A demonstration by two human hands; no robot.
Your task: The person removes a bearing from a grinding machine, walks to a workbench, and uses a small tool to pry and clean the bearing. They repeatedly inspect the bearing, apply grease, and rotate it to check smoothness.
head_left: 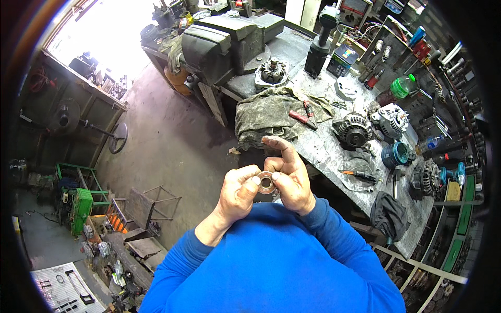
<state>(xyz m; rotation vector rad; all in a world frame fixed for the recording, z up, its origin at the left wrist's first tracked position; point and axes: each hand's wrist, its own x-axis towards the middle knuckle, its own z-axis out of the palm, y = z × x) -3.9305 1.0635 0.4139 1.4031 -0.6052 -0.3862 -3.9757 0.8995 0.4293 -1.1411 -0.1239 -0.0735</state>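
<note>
In front of my chest I hold a small round metal bearing [265, 190] with a dark hole in its middle. My left hand [236, 193] pinches one side of it between thumb and curled fingers. On the opposite side, my right hand [294, 183] presses its thumb against the rim, while one finger stretches away from the bearing. Beyond my hands, a dirty grey-green cloth [263, 117] drapes over the workbench edge [326, 169]. Red-handled pliers [303, 119] lie on that cloth.
A large bench vise [229, 44] stands at the bench's far left corner. Alternators [353, 129], a black cordless tool [317, 55], a green-capped bottle [402, 86] and a dark cloth bag [389, 216] crowd the bench. A metal-framed stool [142, 207] and a fan [117, 137] are on the left.
</note>
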